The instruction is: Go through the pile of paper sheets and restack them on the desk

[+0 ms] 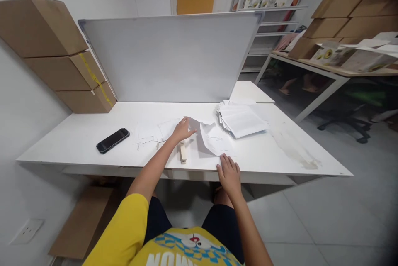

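Note:
A white sheet of paper lies curled on the desk, its left part bent up. My left hand grips the raised far-left edge of this sheet, with the thumb stretched toward the right. At the sheet's near-right corner, my right hand rests flat by the front edge, fingers extended and fingertips touching the paper. A small cream stapler lies just below my left hand. Beyond my left wrist are other thin papers, partly covered by the hand. A fanned stack of white paper sits to the right.
A black phone lies on the white desk at left. Cardboard boxes are stacked behind it, and a whiteboard stands along the back. Another table with boxes is farther right, where a person's feet show underneath.

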The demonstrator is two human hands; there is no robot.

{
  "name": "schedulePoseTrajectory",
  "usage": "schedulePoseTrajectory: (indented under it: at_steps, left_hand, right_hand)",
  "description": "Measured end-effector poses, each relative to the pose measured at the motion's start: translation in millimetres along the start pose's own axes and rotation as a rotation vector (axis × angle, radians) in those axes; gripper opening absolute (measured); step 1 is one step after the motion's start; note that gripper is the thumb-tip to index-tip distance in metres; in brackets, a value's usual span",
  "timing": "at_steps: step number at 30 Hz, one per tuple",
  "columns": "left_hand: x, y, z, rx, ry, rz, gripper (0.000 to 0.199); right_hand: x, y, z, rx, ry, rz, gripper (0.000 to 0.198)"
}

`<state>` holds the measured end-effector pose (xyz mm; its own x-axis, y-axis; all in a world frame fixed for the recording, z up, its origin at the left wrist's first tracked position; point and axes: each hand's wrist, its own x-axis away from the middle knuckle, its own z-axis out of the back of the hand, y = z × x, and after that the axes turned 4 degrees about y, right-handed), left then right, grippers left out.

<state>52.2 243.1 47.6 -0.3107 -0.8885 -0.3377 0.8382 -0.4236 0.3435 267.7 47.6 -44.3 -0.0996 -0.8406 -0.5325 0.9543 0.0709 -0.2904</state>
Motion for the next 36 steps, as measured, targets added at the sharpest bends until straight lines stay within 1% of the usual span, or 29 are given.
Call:
schedulePoseTrajectory:
  at_steps: [2,4,6,8,10,12,14,17,19,21,22,23,24,25,27,31,34,36]
  left_hand:
    - [-12.2,13.7,1.4,-0.055,0.034,-0.016,0.086]
    - [-21.3,23.3,2.2,-0.124,0.092,-0.100,0.088]
    - [-28.7,30.3,1.0,-0.153,0.092,-0.213,0.079]
    - [-34.5,36.3,-1.9,-0.109,0.033,-0.256,0.058]
    - [-37.8,42.0,-4.8,-0.041,-0.010,-0.216,0.036]
    - [-38.8,47.3,-5.9,0.007,0.008,-0.156,0.025]
    - [-39.1,52.9,-4.4,0.041,0.062,-0.103,0.026]
    - [-43.8,63.9,2.3,0.100,0.167,-0.029,0.033]
    - [-52.0,74.0,7.9,0.256,0.284,0.001,0.036]
    - [-64.4,85.9,12.3,0.551,0.402,0.012,0.033]
    - [-71.9,92.3,13.3,0.714,0.435,0.023,0.030]
    - [-80.1,98.9,13.1,0.855,0.434,0.050,0.029]
    - [-88.8,105.5,11.6,0.951,0.402,0.090,0.028]
    - [-97.8,112.3,8.5,1.013,0.361,0.139,0.028]
    - [-115.6,126.3,-2.3,1.061,0.282,0.225,0.028]
    - [-142.1,155.4,-37.5,1.027,0.211,0.292,0.027]
    - [-147.5,171.7,-63.5,0.943,0.157,0.314,0.025]
    - [-146.5,175.9,-74.1,0.895,0.123,0.304,0.024]
  right_hand:
    - [-0.8,-1.8,0.7,0.005,0.004,-0.001,0.049]
    - [-0.6,-0.7,-0.9,0.008,-0.002,0.000,0.049]
    - [0.4,3.5,-5.1,0.008,-0.016,0.010,0.049]
    - [2.0,9.0,-10.7,0.007,-0.029,0.022,0.049]
    - [3.6,13.1,-15.6,0.005,-0.033,0.018,0.050]
    - [5.0,13.9,-17.8,-0.003,-0.028,-0.004,0.053]
    - [6.0,11.6,-16.6,-0.014,-0.015,-0.026,0.056]
    - [6.7,5.8,-10.7,-0.031,0.005,-0.042,0.057]
    - [6.5,2.4,-6.2,-0.044,0.003,-0.040,0.057]
    - [5.7,-0.5,-2.0,-0.059,-0.006,-0.037,0.055]
    - [5.1,-2.0,-0.1,-0.066,-0.008,-0.037,0.055]
    - [4.3,-3.8,1.8,-0.073,-0.007,-0.039,0.054]
    - [3.5,-5.7,3.6,-0.080,-0.004,-0.042,0.053]
    - [2.7,-7.8,5.3,-0.087,0.000,-0.044,0.053]
    - [1.3,-11.5,7.6,-0.098,0.006,-0.047,0.053]
    - [0.1,-11.7,4.7,-0.089,-0.006,-0.036,0.052]
    - [-0.4,-5.4,-1.4,-0.083,-0.022,-0.034,0.050]
    - [-1.1,-1.3,-4.3,-0.083,-0.036,-0.036,0.050]
